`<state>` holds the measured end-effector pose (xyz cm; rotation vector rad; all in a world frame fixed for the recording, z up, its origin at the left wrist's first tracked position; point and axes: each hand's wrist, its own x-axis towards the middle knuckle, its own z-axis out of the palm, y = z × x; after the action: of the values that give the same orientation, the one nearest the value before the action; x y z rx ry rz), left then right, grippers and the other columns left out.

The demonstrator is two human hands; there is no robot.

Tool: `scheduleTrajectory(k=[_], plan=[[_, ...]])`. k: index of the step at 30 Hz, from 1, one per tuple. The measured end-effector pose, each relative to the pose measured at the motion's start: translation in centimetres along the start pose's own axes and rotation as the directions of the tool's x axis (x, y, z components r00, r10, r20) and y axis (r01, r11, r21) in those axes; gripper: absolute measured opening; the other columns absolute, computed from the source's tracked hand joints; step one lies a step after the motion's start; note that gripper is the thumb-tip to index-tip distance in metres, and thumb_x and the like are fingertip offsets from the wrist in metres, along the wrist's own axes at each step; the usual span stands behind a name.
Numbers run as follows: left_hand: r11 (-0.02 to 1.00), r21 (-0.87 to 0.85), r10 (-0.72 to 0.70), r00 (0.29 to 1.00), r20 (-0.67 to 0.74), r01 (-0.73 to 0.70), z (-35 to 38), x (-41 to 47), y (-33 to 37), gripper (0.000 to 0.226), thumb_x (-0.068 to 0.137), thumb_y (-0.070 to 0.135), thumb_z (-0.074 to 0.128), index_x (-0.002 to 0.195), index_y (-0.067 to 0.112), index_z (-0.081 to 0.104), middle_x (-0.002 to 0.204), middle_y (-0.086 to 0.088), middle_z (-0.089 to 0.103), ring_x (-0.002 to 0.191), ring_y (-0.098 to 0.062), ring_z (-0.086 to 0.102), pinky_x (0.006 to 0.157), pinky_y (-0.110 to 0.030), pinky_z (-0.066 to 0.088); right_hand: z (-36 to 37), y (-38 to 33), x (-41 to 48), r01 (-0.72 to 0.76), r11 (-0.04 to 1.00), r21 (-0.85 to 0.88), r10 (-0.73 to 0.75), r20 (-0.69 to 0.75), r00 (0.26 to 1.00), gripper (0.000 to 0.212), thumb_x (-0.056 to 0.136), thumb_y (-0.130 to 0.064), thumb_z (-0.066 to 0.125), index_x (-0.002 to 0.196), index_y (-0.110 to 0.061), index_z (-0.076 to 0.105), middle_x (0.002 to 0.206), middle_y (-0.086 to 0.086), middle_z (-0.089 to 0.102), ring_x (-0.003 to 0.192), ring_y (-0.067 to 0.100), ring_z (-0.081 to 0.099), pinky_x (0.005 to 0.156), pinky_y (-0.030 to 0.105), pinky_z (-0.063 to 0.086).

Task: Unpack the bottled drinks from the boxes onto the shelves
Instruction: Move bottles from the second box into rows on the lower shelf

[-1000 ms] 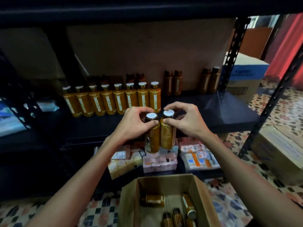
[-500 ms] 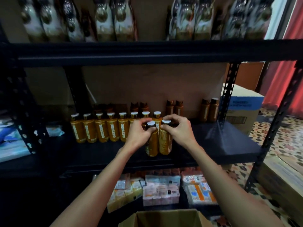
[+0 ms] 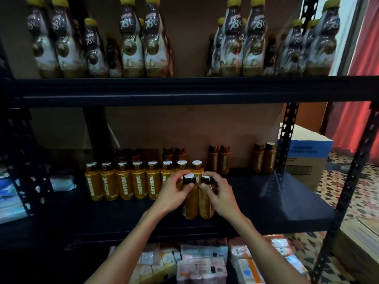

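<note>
Two orange bottles with white caps stand side by side over the front of the black middle shelf (image 3: 266, 206). My left hand (image 3: 172, 194) grips the left bottle (image 3: 189, 203) near its neck. The right bottle (image 3: 206, 206) is gripped the same way by my right hand (image 3: 220, 194). Behind them runs a row of several orange Oatside bottles (image 3: 125, 181), labels facing out. More of these bottles stand in pairs at the back (image 3: 218, 161). I cannot tell whether the two held bottles touch the shelf.
The upper shelf (image 3: 184, 89) carries several tall brown coffee bottles (image 3: 143, 37). Wrapped packs (image 3: 203, 263) fill the lower shelf. A blue and white carton (image 3: 307, 152) stands behind the right upright (image 3: 287, 144). Packets lie at the far left (image 3: 10, 197).
Both hands lifted the two bottles up from above the box and carried them forward over the middle shelf. My view tilted up; the cardboard box has dropped out of sight.
</note>
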<state>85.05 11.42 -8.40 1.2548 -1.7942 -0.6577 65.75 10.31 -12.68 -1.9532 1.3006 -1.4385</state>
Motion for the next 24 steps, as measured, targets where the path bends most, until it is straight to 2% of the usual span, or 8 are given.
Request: scheduleTrajectory(k=[4,6,8,13,15,18,20,24], plan=[[0.999,-0.049,0.024,0.999,0.044,-0.022,-1.3,0.7,0.2,0.052,0.096,0.018,0.063,0.14,0.041,0.048,0.148,0.011,0.044,0.131,-0.006,0.045,0.105,-0.03,0.046,0.6,0.1,-0.4,0.016,0.999,0.029,-0.015,-0.03,0.999,0.029,0.098,-0.043,0.06,0.125,-0.051,0.052,0.127,-0.031,0.055,0.124,-0.003,0.044,0.099,0.013,0.035],[0.999,0.009,0.042,0.989,0.142,-0.044,-1.9,1.3,0.5,0.044,0.098,0.013,0.058,0.133,0.04,0.056,0.147,0.012,0.047,0.136,-0.005,0.04,0.112,-0.031,0.037,0.9,0.2,-0.6,0.02,0.999,0.033,-0.019,-0.038,0.999,0.031,0.098,-0.046,0.055,0.129,-0.047,0.052,0.129,-0.03,0.054,0.124,-0.005,0.042,0.099,0.011,0.034],[0.991,0.108,0.051,0.977,0.208,-0.075,-2.3,1.9,0.8,0.037,0.098,0.015,0.058,0.127,0.037,0.061,0.143,0.015,0.051,0.134,-0.001,0.039,0.11,-0.027,0.032,1.0,0.3,-0.7,0.014,0.999,0.042,-0.012,-0.038,0.999,0.034,0.1,-0.045,0.053,0.134,-0.041,0.053,0.131,-0.029,0.053,0.125,-0.005,0.041,0.099,0.011,0.034],[0.966,0.249,0.052,0.993,0.103,-0.077,-2.7,2.8,1.2,0.033,0.083,0.033,0.078,0.111,0.031,0.061,0.117,0.008,0.06,0.104,-0.012,0.061,0.09,-0.033,0.054,0.9,0.5,-0.6,-0.021,0.994,0.106,0.024,-0.026,0.999,0.032,0.099,-0.04,0.058,0.131,-0.04,0.057,0.129,-0.029,0.056,0.126,-0.004,0.043,0.1,0.012,0.034],[0.966,0.25,0.039,0.992,0.119,-0.068,-3.0,3.0,1.3,0.037,0.084,0.031,0.077,0.114,0.035,0.056,0.122,0.01,0.057,0.112,-0.01,0.058,0.095,-0.032,0.052,0.6,0.5,-0.4,-0.04,0.988,0.149,0.04,0.003,0.999,0.03,0.098,-0.038,0.061,0.128,-0.042,0.058,0.129,-0.028,0.057,0.127,-0.004,0.045,0.101,0.015,0.035],[0.959,0.266,0.019,0.955,0.295,-0.101,-3.9,3.2,1.6,0.042,0.093,0.013,0.065,0.126,0.039,0.057,0.148,0.013,0.044,0.137,-0.007,0.037,0.115,-0.036,0.034,0.3,0.6,-0.4,-0.055,0.984,0.172,0.049,0.039,0.998,0.029,0.098,-0.04,0.061,0.127,-0.044,0.058,0.13,-0.026,0.058,0.128,-0.004,0.045,0.1,0.016,0.034],[0.953,0.28,0.009,0.936,0.352,-0.114,-4.1,3.2,1.9,0.044,0.095,0.005,0.059,0.127,0.035,0.059,0.146,0.014,0.046,0.136,-0.002,0.033,0.114,-0.034,0.03,0.4,0.6,-0.4,-0.06,0.983,0.173,0.053,0.044,0.998,0.03,0.098,-0.042,0.06,0.128,-0.044,0.057,0.131,-0.026,0.057,0.128,-0.003,0.045,0.1,0.016,0.034],[0.948,0.309,0.003,0.976,0.217,-0.071,-3.5,3.7,1.9,0.035,0.087,0.025,0.074,0.118,0.034,0.061,0.123,0.009,0.059,0.116,-0.01,0.056,0.101,-0.034,0.049,0.5,0.6,-0.4,-0.06,0.984,0.166,0.055,0.032,0.998,0.03,0.099,-0.041,0.059,0.129,-0.044,0.056,0.131,-0.027,0.056,0.129,-0.004,0.043,0.101,0.016,0.034]])
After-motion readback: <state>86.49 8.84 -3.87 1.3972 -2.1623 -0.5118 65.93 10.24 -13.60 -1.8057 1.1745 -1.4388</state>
